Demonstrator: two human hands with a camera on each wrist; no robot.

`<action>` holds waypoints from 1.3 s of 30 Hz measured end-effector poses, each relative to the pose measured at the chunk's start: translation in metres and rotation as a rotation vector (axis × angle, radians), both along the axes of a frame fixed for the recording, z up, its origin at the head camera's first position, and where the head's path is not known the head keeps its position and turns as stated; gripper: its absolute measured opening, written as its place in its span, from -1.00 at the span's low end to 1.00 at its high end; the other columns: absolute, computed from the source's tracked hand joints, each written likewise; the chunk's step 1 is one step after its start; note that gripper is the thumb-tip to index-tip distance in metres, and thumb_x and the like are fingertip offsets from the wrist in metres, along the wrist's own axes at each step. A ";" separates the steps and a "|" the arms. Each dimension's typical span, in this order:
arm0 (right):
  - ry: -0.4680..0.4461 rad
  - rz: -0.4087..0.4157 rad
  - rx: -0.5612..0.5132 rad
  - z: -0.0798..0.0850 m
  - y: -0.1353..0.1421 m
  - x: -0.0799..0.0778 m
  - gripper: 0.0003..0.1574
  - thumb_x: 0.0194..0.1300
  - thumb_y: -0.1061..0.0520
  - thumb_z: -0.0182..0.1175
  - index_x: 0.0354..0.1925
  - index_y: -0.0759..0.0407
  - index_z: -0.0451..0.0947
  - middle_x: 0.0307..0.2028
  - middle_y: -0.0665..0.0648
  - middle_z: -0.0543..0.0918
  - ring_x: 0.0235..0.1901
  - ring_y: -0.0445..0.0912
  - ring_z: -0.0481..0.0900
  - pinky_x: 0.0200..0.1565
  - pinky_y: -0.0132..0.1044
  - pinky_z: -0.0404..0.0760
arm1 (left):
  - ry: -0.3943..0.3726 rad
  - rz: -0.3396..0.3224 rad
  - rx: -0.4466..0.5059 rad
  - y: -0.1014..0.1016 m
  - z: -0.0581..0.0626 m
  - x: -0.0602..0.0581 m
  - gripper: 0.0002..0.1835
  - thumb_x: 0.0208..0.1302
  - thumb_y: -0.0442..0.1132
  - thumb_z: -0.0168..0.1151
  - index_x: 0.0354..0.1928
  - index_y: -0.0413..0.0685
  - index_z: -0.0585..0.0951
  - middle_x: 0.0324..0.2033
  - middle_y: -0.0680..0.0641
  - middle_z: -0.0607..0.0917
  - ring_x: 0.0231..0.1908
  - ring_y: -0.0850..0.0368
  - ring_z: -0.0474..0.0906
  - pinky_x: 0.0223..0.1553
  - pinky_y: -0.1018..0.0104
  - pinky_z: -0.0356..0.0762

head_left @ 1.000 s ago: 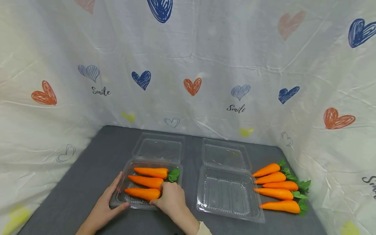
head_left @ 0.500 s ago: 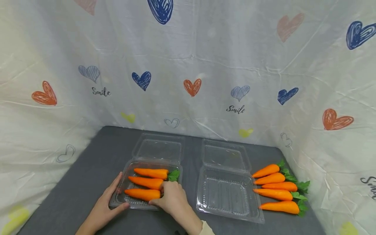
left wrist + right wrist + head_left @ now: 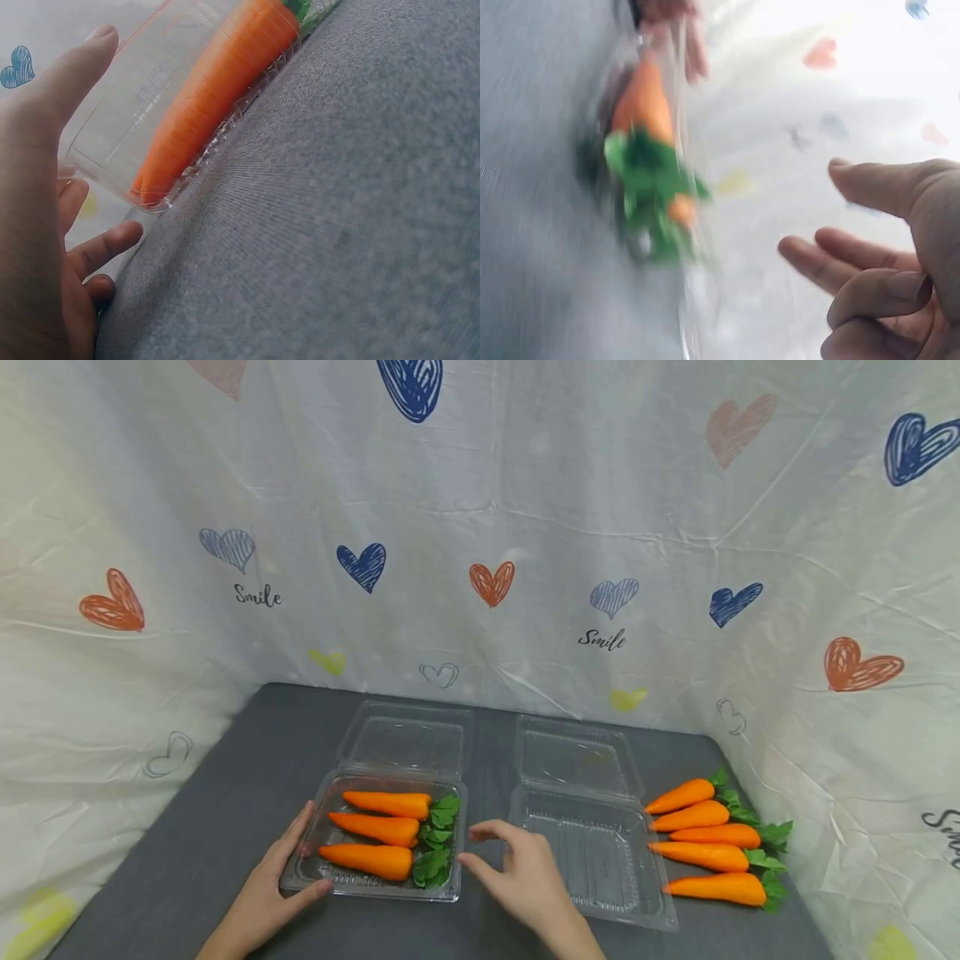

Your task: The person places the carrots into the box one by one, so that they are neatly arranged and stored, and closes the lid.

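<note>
In the head view, three orange carrots with green tops lie side by side in the left clear plastic clamshell box (image 3: 360,889): the back carrot (image 3: 386,803), the middle carrot (image 3: 375,829) and the front carrot (image 3: 367,861). My left hand (image 3: 258,897) rests at this box's near left corner, thumb along the front and fingers along the left side. The left wrist view shows its thumb (image 3: 79,75) extended and the fingers loosely spread beside the clear wall. My right hand (image 3: 525,877) holds nothing, between the two boxes, thumb and index finger apart. Its wrist view is blurred.
A second clear clamshell box (image 3: 581,860) stands to the right with its lid (image 3: 573,756) laid back and nothing inside. Several more carrots (image 3: 708,857) lie in a row at the right, tips over its rim. A heart-printed curtain (image 3: 491,485) hangs round the grey table (image 3: 247,760).
My right hand has let go of the front carrot's leafy end and moved right, out of the left box, uncovering the green tops. The left hand has stayed in place.
</note>
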State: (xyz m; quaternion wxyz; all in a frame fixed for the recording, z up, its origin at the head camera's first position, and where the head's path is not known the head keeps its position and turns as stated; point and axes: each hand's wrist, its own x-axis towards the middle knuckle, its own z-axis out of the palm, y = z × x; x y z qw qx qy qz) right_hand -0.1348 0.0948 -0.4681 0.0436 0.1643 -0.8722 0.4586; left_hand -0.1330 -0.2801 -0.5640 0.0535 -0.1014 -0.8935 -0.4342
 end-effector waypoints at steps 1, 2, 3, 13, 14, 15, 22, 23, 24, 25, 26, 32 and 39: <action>0.010 -0.032 -0.008 -0.001 0.010 0.002 -0.68 0.29 -0.01 0.55 -0.01 -0.04 0.78 -0.11 0.03 0.84 -0.83 -0.50 0.05 -0.77 -0.56 0.12 | -0.001 0.002 -0.004 0.000 0.000 0.000 0.21 0.26 -0.06 0.57 0.74 0.35 -0.07 0.64 -0.35 0.11 0.47 -0.53 0.19 0.15 -0.66 0.26; 0.024 -0.062 -0.024 -0.001 0.020 0.004 -0.69 0.27 0.02 0.56 -0.01 -0.08 0.77 -0.11 0.02 0.84 -0.83 -0.51 0.06 -0.77 -0.57 0.13 | -0.003 0.005 -0.010 0.000 0.001 0.000 0.21 0.26 -0.05 0.57 0.74 0.35 -0.08 0.63 -0.35 0.12 0.46 -0.53 0.20 0.14 -0.65 0.27; 0.046 -0.093 -0.037 -0.002 0.030 0.007 -0.68 0.25 0.05 0.57 -0.02 -0.12 0.77 -0.12 -0.01 0.84 -0.83 -0.51 0.07 -0.77 -0.57 0.14 | -0.005 0.007 -0.014 0.000 0.001 0.000 0.21 0.26 -0.05 0.57 0.74 0.36 -0.08 0.63 -0.36 0.12 0.46 -0.53 0.20 0.14 -0.65 0.28; 0.077 -0.553 0.011 -0.003 0.144 0.028 -0.64 0.32 0.05 0.53 0.07 -0.06 0.75 -0.74 -0.10 0.48 -0.86 -0.35 0.08 -0.79 -0.36 0.17 | -0.026 0.009 -0.007 0.004 0.002 -0.001 0.21 0.30 -0.06 0.55 0.74 0.34 -0.11 0.63 -0.37 0.11 0.40 -0.45 0.30 0.13 -0.61 0.32; 0.057 -0.613 0.025 -0.003 0.156 0.029 -0.63 0.33 0.01 0.53 0.08 -0.04 0.75 -0.74 -0.08 0.48 -0.87 -0.30 0.12 -0.79 -0.34 0.18 | -0.022 0.011 -0.013 0.005 0.002 -0.001 0.21 0.30 -0.05 0.55 0.74 0.32 -0.11 0.63 -0.37 0.13 0.35 -0.41 0.36 0.12 -0.59 0.35; 0.031 -0.675 0.036 -0.003 0.168 0.031 -0.62 0.34 -0.02 0.52 0.10 -0.05 0.74 -0.73 -0.05 0.51 -0.87 -0.25 0.14 -0.78 -0.31 0.19 | -0.019 0.012 -0.019 0.005 0.002 -0.001 0.21 0.30 -0.05 0.55 0.75 0.31 -0.11 0.62 -0.38 0.14 0.31 -0.37 0.40 0.11 -0.58 0.37; -0.100 -1.046 -0.012 -0.021 0.243 0.044 -0.42 0.35 -0.21 0.48 0.21 0.02 0.69 -0.27 -0.49 0.57 -0.85 -0.01 0.34 -0.73 -0.26 0.33 | -0.010 0.016 -0.033 0.003 0.002 -0.004 0.21 0.29 -0.05 0.55 0.74 0.34 -0.12 0.61 -0.36 0.18 0.27 -0.30 0.43 0.11 -0.58 0.38; -0.124 -1.076 -0.031 -0.027 0.252 0.047 -0.40 0.35 -0.23 0.46 0.22 0.01 0.67 -0.25 -0.55 0.48 -0.85 -0.02 0.34 -0.72 -0.27 0.34 | -0.012 0.011 -0.030 0.003 0.002 -0.004 0.21 0.29 -0.06 0.55 0.74 0.34 -0.12 0.61 -0.37 0.16 0.33 -0.36 0.39 0.12 -0.60 0.36; -0.142 -1.102 -0.053 -0.032 0.261 0.050 -0.44 0.37 -0.22 0.45 0.22 -0.04 0.66 -0.26 -0.59 0.45 -0.84 -0.03 0.34 -0.72 -0.27 0.34 | -0.014 0.006 -0.027 0.003 0.002 -0.003 0.21 0.29 -0.06 0.55 0.74 0.35 -0.12 0.62 -0.37 0.13 0.38 -0.43 0.33 0.12 -0.63 0.33; -0.154 -1.126 -0.075 -0.037 0.268 0.052 -0.48 0.38 -0.22 0.44 0.20 -0.10 0.65 -0.27 -0.62 0.41 -0.85 -0.04 0.33 -0.72 -0.28 0.34 | -0.016 0.001 -0.025 0.002 0.002 -0.003 0.21 0.29 -0.06 0.54 0.74 0.35 -0.12 0.63 -0.38 0.11 0.42 -0.49 0.28 0.13 -0.65 0.31; -0.148 -1.145 -0.106 -0.042 0.274 0.054 -0.50 0.39 -0.19 0.43 0.20 -0.09 0.64 -0.29 -0.65 0.39 -0.85 -0.06 0.32 -0.73 -0.29 0.33 | -0.019 -0.005 -0.020 0.002 0.001 -0.003 0.21 0.30 -0.06 0.54 0.74 0.35 -0.12 0.63 -0.38 0.10 0.45 -0.54 0.22 0.13 -0.66 0.28; -0.048 -1.168 -0.265 -0.065 0.289 0.056 -0.39 0.39 0.02 0.46 0.33 0.15 0.61 -0.29 -0.70 0.42 -0.86 -0.16 0.44 -0.76 -0.38 0.35 | -0.023 -0.011 -0.004 0.002 0.002 -0.003 0.20 0.30 -0.07 0.54 0.74 0.38 -0.11 0.64 -0.35 0.08 0.47 -0.57 0.17 0.14 -0.68 0.25; -0.183 -1.159 -0.154 -0.078 0.292 0.058 -0.20 0.41 -0.18 0.41 0.47 0.11 0.51 -0.07 -0.52 0.41 -0.84 -0.08 0.30 -0.73 -0.30 0.31 | -0.026 -0.016 -0.009 0.000 0.003 -0.001 0.19 0.32 -0.08 0.53 0.74 0.36 -0.12 0.64 -0.34 0.08 0.46 -0.54 0.20 0.12 -0.66 0.29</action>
